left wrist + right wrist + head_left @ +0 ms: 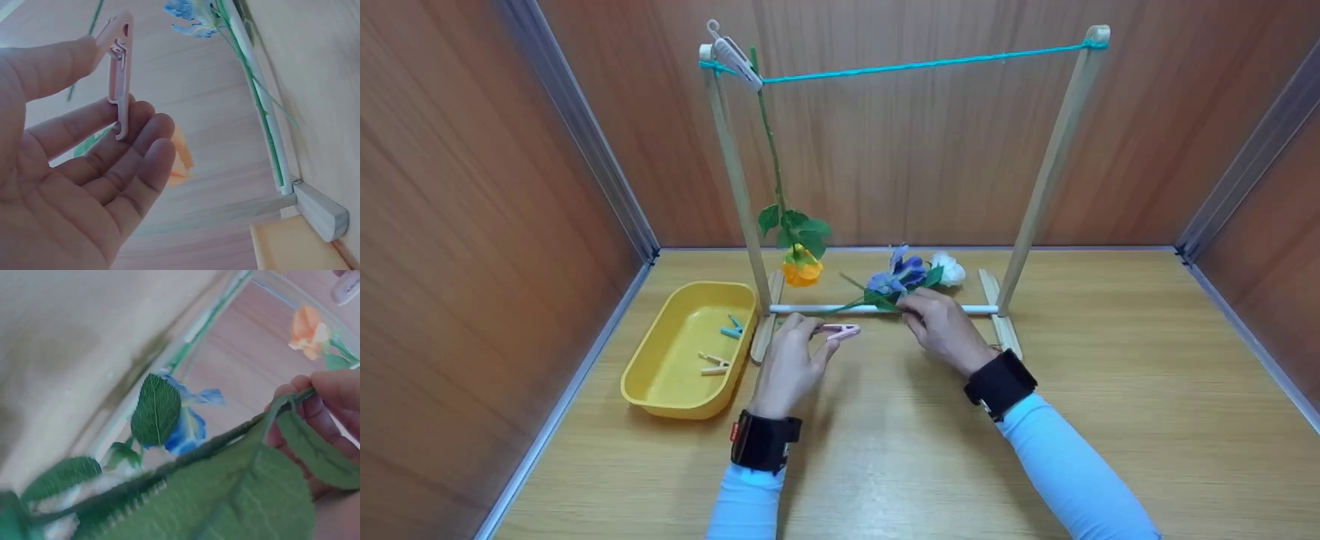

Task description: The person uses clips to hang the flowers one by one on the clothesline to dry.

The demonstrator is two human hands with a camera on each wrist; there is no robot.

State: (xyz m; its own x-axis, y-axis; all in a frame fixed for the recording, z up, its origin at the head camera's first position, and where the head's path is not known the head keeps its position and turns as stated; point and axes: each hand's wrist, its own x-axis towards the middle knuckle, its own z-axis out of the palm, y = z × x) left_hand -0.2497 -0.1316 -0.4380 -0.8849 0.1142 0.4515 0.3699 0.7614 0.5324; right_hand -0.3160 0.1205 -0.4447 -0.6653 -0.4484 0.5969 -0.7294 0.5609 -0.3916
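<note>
My left hand [789, 367] pinches a pale pink clothespin [846, 331] between thumb and fingers, above the table in front of the rack's white bottom bar [810, 308]. In the left wrist view the clothespin [120, 84] stands upright, thumb at its top end. My right hand [947, 330] grips a leafy green flower stem [197, 451] between thumb and fingertips. A blue flower [898, 271] and a white flower [949, 269] lie together just beyond that hand, by the bar. Overlapping leaves partly hide which bloom the gripped stem belongs to.
A turquoise string [900, 67] spans two wooden posts. At its left end a white clothespin [737, 64] holds an orange-yellow flower [802, 267] upside down. Left of the rack stands a yellow basin [660, 352] with a blue clothespin [733, 328] and a whitish clothespin [715, 365].
</note>
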